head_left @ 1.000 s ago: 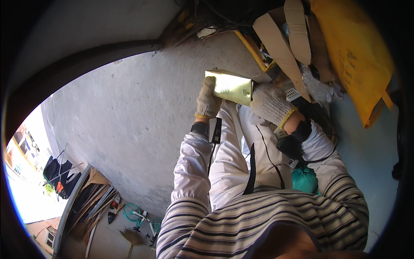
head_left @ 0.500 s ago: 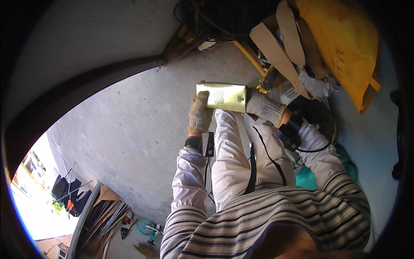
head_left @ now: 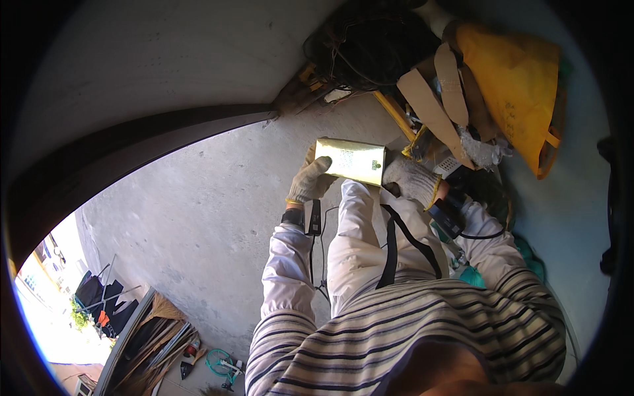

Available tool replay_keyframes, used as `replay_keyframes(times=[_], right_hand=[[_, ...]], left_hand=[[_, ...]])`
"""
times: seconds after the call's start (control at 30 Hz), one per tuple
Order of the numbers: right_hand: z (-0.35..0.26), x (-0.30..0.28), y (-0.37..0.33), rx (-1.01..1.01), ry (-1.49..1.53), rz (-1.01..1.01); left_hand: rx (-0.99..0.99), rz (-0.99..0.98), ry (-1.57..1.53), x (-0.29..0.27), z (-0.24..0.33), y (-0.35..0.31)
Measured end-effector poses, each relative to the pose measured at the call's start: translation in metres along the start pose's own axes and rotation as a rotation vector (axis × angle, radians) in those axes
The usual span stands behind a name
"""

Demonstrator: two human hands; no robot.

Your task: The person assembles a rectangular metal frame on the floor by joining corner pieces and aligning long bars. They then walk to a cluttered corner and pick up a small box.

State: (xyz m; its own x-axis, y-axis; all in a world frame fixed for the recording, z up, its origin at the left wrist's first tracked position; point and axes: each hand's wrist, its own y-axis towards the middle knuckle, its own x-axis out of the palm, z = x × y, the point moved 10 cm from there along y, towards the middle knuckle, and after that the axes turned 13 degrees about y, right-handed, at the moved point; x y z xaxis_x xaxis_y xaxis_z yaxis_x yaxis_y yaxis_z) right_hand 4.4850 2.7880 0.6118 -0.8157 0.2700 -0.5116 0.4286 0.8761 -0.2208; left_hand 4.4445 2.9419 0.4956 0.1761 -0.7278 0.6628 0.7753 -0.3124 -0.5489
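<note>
A flat, shiny gold box point(head_left: 343, 166) with small dark print is held up above my knees, its right end tipped a little lower. My left hand point(head_left: 310, 181), in a pale knit work glove, grips its left end with the thumb on the front face and the other fingers behind. At the right end is my right hand point(head_left: 411, 179), also gloved, closed against the box's edge with its fingertips partly hidden. Each wrist wears a dark strapped device, the left one point(head_left: 312, 218) near the white trouser leg and the right one point(head_left: 447, 218) beside the sleeve.
Grey concrete floor point(head_left: 198, 198) spreads to the left. Ahead on the right lie cardboard strips point(head_left: 432, 112), a large yellow bag point(head_left: 512, 86) and a dark tangle of cables point(head_left: 373, 49). A bin of sticks and brooms point(head_left: 148, 346) stands at the lower left.
The gold box and both hands have shifted slightly right and down in the view, and the box now tilts with its right end lower. The surroundings have shifted too. Both hands stay at the box.
</note>
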Motion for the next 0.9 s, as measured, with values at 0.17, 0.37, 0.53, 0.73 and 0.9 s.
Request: replay_keyframes(times=[0.17,0.37,0.53,0.73,0.9], right_hand=[[0.015,-0.018,-0.006,0.447,0.459,-0.139],[-0.063,-0.099,0.003,0.129,0.111,-0.036],[-0.09,-0.112,-0.005,0.582,0.772,-0.021],[-0.154,-0.135,-0.001,0.564,1.342,-0.06],[-0.136,-0.17,-0.003,0.657,0.851,0.114]], left_hand=[[0.008,-0.074,0.012,0.027,0.036,-0.02],[0.018,-0.243,0.239,0.067,0.077,-0.045],[-0.17,-0.271,-0.049,0.086,0.09,-0.046],[0.277,-0.112,0.312,0.12,0.151,-0.053],[0.353,-0.071,0.266,0.148,0.176,-0.067]])
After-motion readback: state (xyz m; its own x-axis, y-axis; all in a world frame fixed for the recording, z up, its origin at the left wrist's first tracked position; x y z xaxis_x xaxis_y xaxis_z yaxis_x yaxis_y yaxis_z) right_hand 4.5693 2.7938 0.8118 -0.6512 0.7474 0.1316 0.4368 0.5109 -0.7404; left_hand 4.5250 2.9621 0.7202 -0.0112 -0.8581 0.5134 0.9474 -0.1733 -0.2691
